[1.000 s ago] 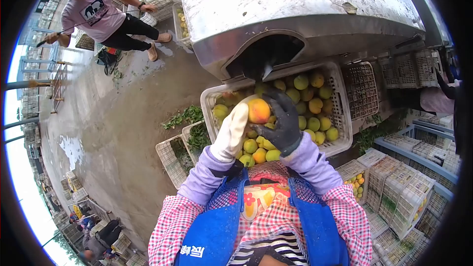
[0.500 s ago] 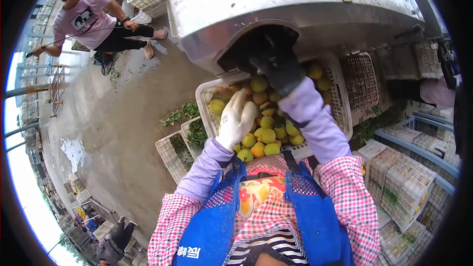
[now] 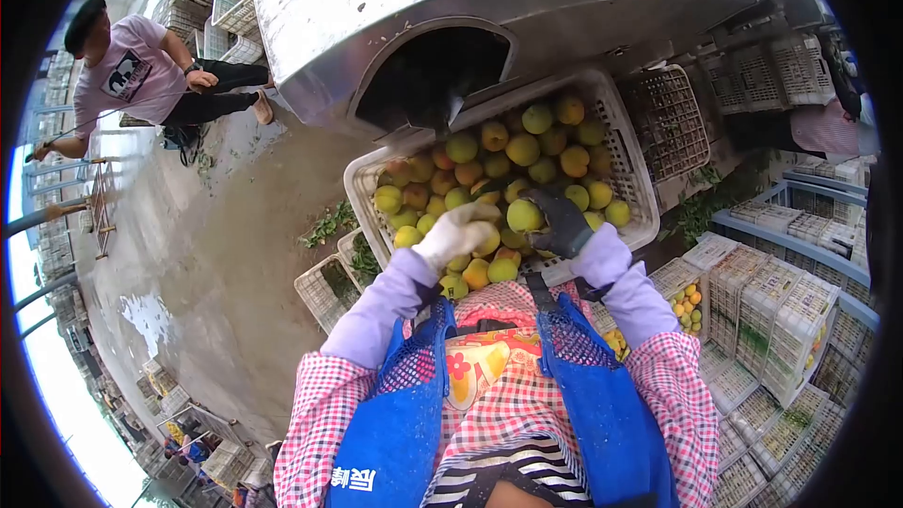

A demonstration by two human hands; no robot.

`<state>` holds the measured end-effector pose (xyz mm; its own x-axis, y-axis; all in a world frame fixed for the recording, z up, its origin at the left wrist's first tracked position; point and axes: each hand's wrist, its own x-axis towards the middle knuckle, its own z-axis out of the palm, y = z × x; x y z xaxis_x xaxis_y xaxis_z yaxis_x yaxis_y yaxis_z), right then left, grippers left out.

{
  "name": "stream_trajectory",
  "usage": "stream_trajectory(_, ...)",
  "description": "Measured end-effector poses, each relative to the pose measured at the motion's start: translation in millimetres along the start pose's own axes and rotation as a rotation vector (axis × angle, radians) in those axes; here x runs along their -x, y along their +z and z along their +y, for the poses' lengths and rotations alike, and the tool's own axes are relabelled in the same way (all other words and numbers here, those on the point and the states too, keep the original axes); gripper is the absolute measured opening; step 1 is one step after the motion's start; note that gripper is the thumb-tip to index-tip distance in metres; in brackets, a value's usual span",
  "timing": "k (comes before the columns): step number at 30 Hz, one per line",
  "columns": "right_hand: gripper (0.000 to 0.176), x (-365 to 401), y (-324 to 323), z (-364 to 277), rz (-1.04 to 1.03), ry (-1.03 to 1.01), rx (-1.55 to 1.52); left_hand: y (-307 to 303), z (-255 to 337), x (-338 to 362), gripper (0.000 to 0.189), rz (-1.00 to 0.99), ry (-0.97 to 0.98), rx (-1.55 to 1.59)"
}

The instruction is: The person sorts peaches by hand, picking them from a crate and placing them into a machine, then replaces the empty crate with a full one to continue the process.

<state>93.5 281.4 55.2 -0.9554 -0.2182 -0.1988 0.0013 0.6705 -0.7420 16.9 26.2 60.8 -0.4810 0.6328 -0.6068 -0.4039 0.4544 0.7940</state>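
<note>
My right hand [image 3: 561,224], in a black glove, is closed around a yellow-green peach [image 3: 525,216] above the near part of a white plastic crate [image 3: 643,190]. Just left of it is my left hand [image 3: 455,236] in a white glove, fingers bent together and slightly blurred low over the fruit. What they hold, if anything, is hidden. Many yellow, green and reddish peaches [image 3: 523,150] fill the crate around both hands.
A metal machine [image 3: 310,38] with a dark opening [image 3: 433,75] overhangs the crate's far side. An upturned crate [image 3: 673,122] stands to the right, near stacked crates [image 3: 767,310]. Another person [image 3: 132,75] stands on the wet floor [image 3: 226,254], holding a thin rod.
My right hand has come out of the machine's opening, down to the crate, and now holds a peach. My left hand has shifted slightly nearer to me, its fingers bending in. The view has shifted.
</note>
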Motion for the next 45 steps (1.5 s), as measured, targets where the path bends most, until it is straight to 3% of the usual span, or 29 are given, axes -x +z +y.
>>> stream_trajectory(1, 0.084, -1.4, -10.2, -19.1, 0.088, -0.048, -0.158, -11.3, 5.1, 12.7, 0.048, -0.060, 0.158, 0.330)
stream_trajectory(3, 0.090, -11.1, -14.2, -51.4, 0.185, -0.239, -0.023, -11.3, 38.9, 43.3, 0.054, -0.062, 0.104, 0.455)
stream_trajectory(5, 0.094, -24.3, -16.1, -82.0, 0.267, -0.399, 0.012, -14.0, 31.5, 43.1, 0.059, -0.057, 0.233, 0.480)
stream_trajectory(8, 0.094, -29.7, -31.2, -119.8, 0.212, -0.141, -0.554, -19.4, 46.9, 56.2, 0.061, -0.103, 0.396, 0.653)
stream_trajectory(12, 0.098, -40.4, -29.4, -119.6, 0.137, -0.251, -0.449, -33.8, 61.5, 63.1, 0.059, -0.076, 0.329, 0.592)
stream_trajectory(13, 0.095, -42.2, -28.7, -121.4, 0.129, -0.223, -0.460, -37.9, 58.0, 59.5, 0.046, -0.110, 0.405, 0.644)
stream_trajectory(15, 0.090, -45.0, -26.7, -126.4, 0.114, -0.164, -0.479, -48.0, 64.3, 53.7, 0.041, 0.049, 0.777, 0.105)
stream_trajectory(16, 0.086, -46.9, -26.9, -129.6, 0.224, -0.235, -0.320, -51.5, 67.2, 51.5, 0.039, 0.131, 0.946, -0.176)
stream_trajectory(17, 0.083, -49.3, -27.4, -133.8, 0.332, -0.306, -0.161, -47.6, 49.6, 46.6, 0.041, 0.131, 0.769, 0.027)
stream_trajectory(19, 0.078, -56.9, -24.2, -139.4, 0.517, -0.347, 0.072, -35.7, 73.1, 62.9, 0.042, 0.247, 0.594, 0.229)
stream_trajectory(21, 0.075, -74.2, -19.0, -140.0, 0.678, -0.311, 0.223, -27.4, 58.0, 49.8, 0.046, 0.144, 0.252, 1.222)
stream_trajectory(24, 0.073, -132.6, -17.7, -126.3, 0.804, -0.382, 0.226, -25.6, 42.7, 52.3, 0.049, 0.303, 0.340, 1.203)
stream_trajectory(25, 0.069, -143.9, -21.1, -137.5, 0.800, -0.306, 0.284, -26.1, 49.5, 55.5, 0.049, 0.305, 0.351, 1.227)
stream_trajectory(28, 0.070, -172.9, -22.7, -146.7, 0.578, -0.103, 0.258, -28.0, 63.3, 62.3, 0.046, 0.310, 0.390, 1.297)
stream_trajectory(31, 0.070, -184.3, -28.5, -145.9, 0.503, -0.096, 0.133, -36.4, 61.6, 55.2, 0.043, 0.273, 0.448, 1.355)
stream_trajectory(34, 0.071, -168.8, -37.6, -151.3, 0.605, -0.242, -0.089, -37.6, 64.7, 56.5, 0.040, 0.222, 0.481, 1.398)
stream_trajectory(37, 0.072, -116.7, -26.7, -155.9, 0.566, -0.366, -0.042, -33.2, 63.7, 55.2, 0.043, 0.322, 0.390, 1.370)
stream_trajectory(39, 0.076, -87.7, -9.2, -148.5, 0.480, -0.358, -0.002, -21.9, 74.5, 55.2, 0.043, 0.422, 0.435, 1.068)
stream_trajectory(41, 0.083, -83.4, -0.5, -137.4, 0.456, -0.376, 0.024, -19.1, 78.9, 55.9, 0.043, 0.415, 0.475, 0.965)
stream_trajectory(42, 0.082, -85.5, -3.5, -135.6, 0.401, -0.370, -0.113, -17.6, 82.1, 56.6, 0.043, 0.414, 0.495, 0.914)
stream_trajectory(44, 0.081, -88.0, -9.0, -133.9, 0.283, -0.353, -0.384, -17.1, 91.6, 62.4, 0.042, 0.248, 0.461, 1.242)
stream_trajectory(45, 0.080, -85.1, -10.2, -137.9, 0.350, -0.337, -0.395, -15.6, 90.7, 63.7, 0.042, 0.244, 0.464, 1.224)
